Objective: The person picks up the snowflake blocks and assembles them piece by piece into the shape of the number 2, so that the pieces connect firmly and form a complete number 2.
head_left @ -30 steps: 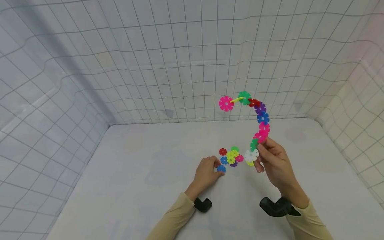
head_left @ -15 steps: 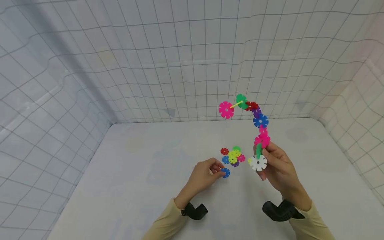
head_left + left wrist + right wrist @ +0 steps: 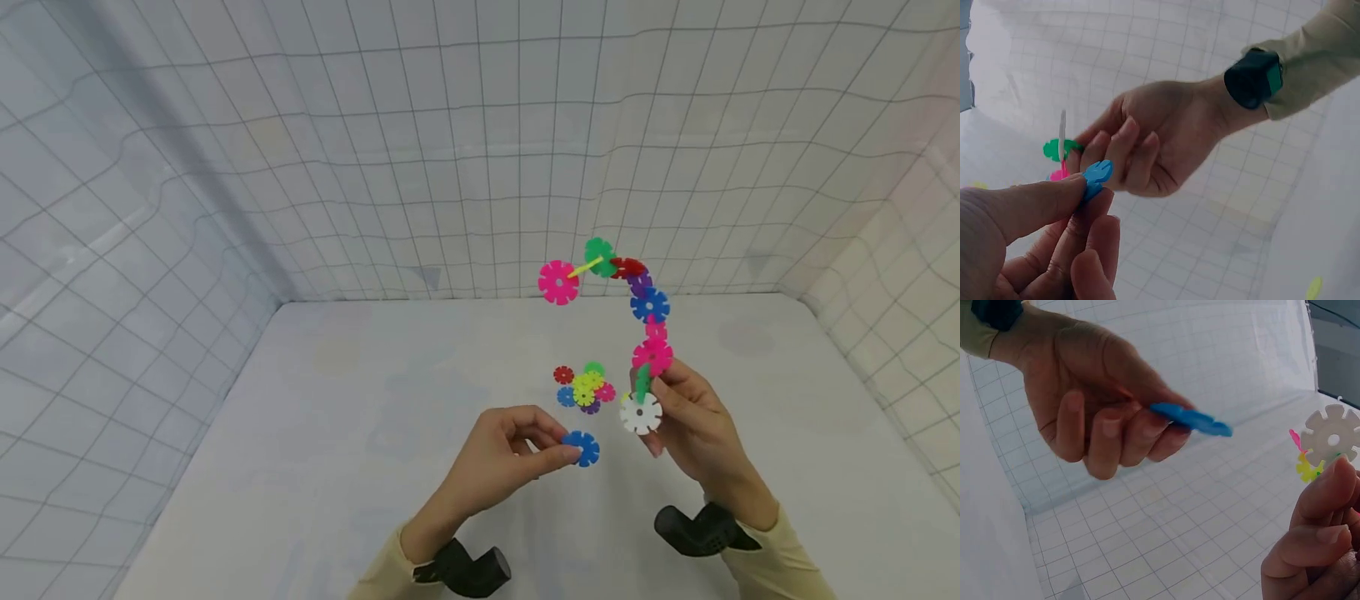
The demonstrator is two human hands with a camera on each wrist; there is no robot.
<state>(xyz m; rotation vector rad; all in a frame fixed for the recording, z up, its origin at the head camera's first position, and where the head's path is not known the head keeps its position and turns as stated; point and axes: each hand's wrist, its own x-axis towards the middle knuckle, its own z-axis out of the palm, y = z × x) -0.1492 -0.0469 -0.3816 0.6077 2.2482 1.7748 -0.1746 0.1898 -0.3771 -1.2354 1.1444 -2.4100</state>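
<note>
A person's left hand (image 3: 498, 462) pinches a notched blue disc (image 3: 589, 448) between thumb and fingers, clear of the white table (image 3: 375, 375); the disc's near edge is hidden by the thumb, while the left wrist view catches it tilted and the right wrist view nearly edge-on. Opposite, the right hand (image 3: 697, 421), thumb and fingers closed, grips the lower end of a curved chain of discs (image 3: 651, 317), raised near the blue disc but apart from it; a white disc (image 3: 632, 422) hangs lowest, joined to a green disc (image 3: 642, 383) partly turned from view; a yellow disc (image 3: 572, 272) near the chain's far end shows only as a thin bar. Behind the white disc peeks a yellow sliver (image 3: 625, 400); whether it belongs to the chain cannot be told. Between and beyond the 2 hands, a cluster of discs (image 3: 584, 395) lies on the table, yellow on top, its purple and green pieces half covered; both sleeves (image 3: 780, 558) run out of frame, 1 black device (image 3: 472, 573) at each wrist; the right wrist view crops the right hand at its edge.
</note>
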